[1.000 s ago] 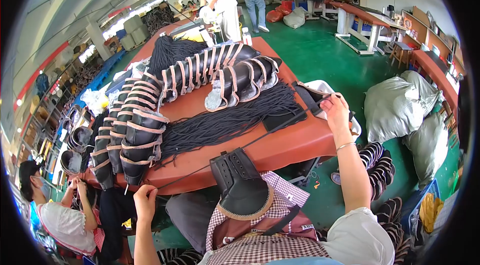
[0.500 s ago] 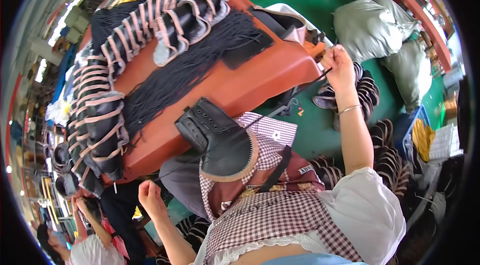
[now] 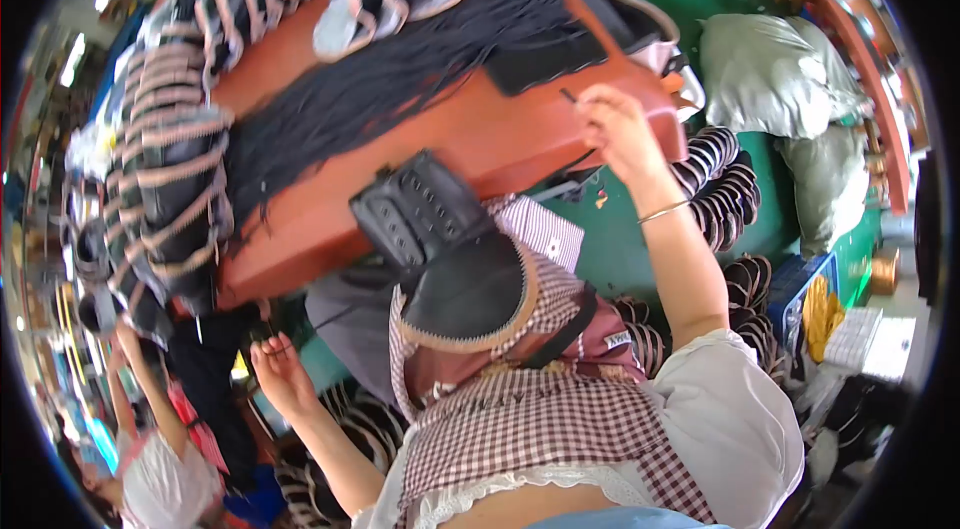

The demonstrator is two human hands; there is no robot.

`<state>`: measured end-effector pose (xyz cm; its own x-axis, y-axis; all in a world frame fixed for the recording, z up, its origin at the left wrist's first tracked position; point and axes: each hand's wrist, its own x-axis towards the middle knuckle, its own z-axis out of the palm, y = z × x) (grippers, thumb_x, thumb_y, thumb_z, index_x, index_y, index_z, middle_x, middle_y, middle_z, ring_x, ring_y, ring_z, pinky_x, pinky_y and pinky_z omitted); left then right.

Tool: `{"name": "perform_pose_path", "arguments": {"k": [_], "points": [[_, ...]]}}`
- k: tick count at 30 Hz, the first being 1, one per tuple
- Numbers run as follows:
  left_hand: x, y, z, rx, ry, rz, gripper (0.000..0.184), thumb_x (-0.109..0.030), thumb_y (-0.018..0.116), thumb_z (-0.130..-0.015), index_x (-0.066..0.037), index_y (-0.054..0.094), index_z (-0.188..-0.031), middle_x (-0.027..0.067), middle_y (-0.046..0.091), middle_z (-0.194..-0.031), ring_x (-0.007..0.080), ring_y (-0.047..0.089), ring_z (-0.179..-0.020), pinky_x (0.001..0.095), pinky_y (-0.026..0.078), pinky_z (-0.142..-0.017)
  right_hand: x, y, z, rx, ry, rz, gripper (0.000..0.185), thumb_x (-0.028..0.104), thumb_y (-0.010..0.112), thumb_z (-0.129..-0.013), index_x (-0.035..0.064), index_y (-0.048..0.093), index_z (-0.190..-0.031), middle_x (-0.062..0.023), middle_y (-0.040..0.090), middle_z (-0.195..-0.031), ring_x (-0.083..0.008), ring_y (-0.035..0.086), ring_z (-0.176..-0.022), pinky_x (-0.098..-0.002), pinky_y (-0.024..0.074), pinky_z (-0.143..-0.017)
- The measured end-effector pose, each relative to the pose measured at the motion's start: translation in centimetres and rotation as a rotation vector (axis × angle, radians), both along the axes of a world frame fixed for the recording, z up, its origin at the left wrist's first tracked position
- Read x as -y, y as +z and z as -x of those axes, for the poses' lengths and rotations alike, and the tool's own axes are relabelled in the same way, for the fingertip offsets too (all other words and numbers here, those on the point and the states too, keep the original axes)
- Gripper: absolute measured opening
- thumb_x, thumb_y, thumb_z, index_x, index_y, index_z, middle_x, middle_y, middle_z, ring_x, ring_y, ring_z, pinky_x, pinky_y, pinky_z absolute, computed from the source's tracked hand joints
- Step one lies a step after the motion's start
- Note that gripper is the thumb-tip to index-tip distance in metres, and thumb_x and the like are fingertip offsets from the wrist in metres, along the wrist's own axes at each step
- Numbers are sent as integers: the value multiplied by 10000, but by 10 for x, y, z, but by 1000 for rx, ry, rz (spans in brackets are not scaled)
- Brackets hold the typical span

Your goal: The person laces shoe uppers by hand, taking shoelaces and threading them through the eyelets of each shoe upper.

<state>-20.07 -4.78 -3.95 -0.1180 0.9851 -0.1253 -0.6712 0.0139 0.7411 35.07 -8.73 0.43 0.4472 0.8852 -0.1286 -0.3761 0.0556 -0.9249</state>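
A black boot (image 3: 465, 294) with eyelet flaps and a tan stitched edge rests on my lap, toe toward me. My right hand (image 3: 612, 124) is raised over the near right corner of the red-brown table, fingers pinched on a black shoelace (image 3: 569, 95) whose short end sticks out. Low at the left, my left hand (image 3: 280, 374) is closed in a pinch; a thin dark lace (image 3: 335, 317) runs from the boot's side toward it. Much of the lace between the boot and my right hand cannot be made out.
A heap of black laces (image 3: 400, 79) and rows of boots (image 3: 180, 159) cover the red-brown table (image 3: 300, 249). More boots lie on the floor at right, near sacks (image 3: 765, 74) and a blue crate (image 3: 795, 304). Another person (image 3: 165, 469) works at lower left.
My right hand has moved left and in over the table corner. My left hand has shifted slightly left, its fingers a little looser. The boot's flaps sit more upright, and the view has tilted down.
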Motion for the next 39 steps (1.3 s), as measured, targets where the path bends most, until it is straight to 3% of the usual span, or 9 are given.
{"name": "perform_pose_path", "arguments": {"k": [4,6,8,10,14,15,24,33,39], "points": [[20,5,4,-232,114,255,78,-104,577,-941,-34,562,-974,27,564,-818,147,551,-770,288,484,-784,13,8,19,392,103,180,27,45,638,-844,26,636,-824,56,548,-697,-3,442,-598,-178,340,-521],[21,28,-38,-435,-224,325,41,-63,585,-919,-54,559,-950,5,561,-832,120,532,-751,229,438,-680,18,3,56,518,182,155,9,15,663,-816,20,663,-824,28,610,-750,-20,518,-699,-192,418,-599],[19,33,-91,-923,-407,216,84,-10,619,-863,-46,568,-919,-22,537,-828,96,514,-737,201,401,-649,17,-2,94,542,305,37,70,-67,648,-770,-17,613,-802,14,531,-745,-50,488,-688,-207,395,-603],[17,37,-146,-1129,-498,-89,157,16,682,-791,-35,592,-909,-13,542,-798,111,519,-722,216,409,-661,11,-11,119,740,287,-3,83,11,702,-730,13,640,-785,-53,540,-708,-126,523,-613,-261,410,-567],[-3,32,-224,-1401,-255,-671,216,1,761,-683,-62,632,-843,79,555,-949,251,539,-831,338,458,-724,9,-37,138,762,201,13,81,22,706,-719,25,649,-777,-46,529,-690,-141,514,-604,-276,412,-566],[-4,30,-233,-1514,-266,-643,210,-6,764,-663,-84,643,-815,83,522,-1073,290,507,-940,386,440,-782,9,-39,141,777,151,-10,83,22,708,-713,29,652,-774,-44,528,-687,-149,515,-607,-282,416,-568],[-5,21,-250,-1590,-269,-592,194,-40,769,-672,-121,696,-833,35,501,-1290,304,395,-1127,431,308,-985,1,-40,147,907,112,-105,125,7,717,-654,39,651,-755,-66,544,-701,-249,564,-679,-355,464,-611],[-4,25,-253,-1663,-329,-612,204,-12,745,-667,-112,691,-836,50,483,-1330,317,392,-1157,448,299,-984,-7,-33,145,1143,190,-103,99,48,706,-690,40,613,-723,-73,579,-720,-269,584,-694,-372,464,-611],[-3,23,-257,-1635,-293,-621,190,-15,744,-643,-106,673,-794,60,479,-1317,336,399,-1152,462,303,-947,-10,-36,131,744,388,43,134,79,701,-763,6,609,-828,-139,638,-733,-282,615,-621,-381,459,-586]]}}
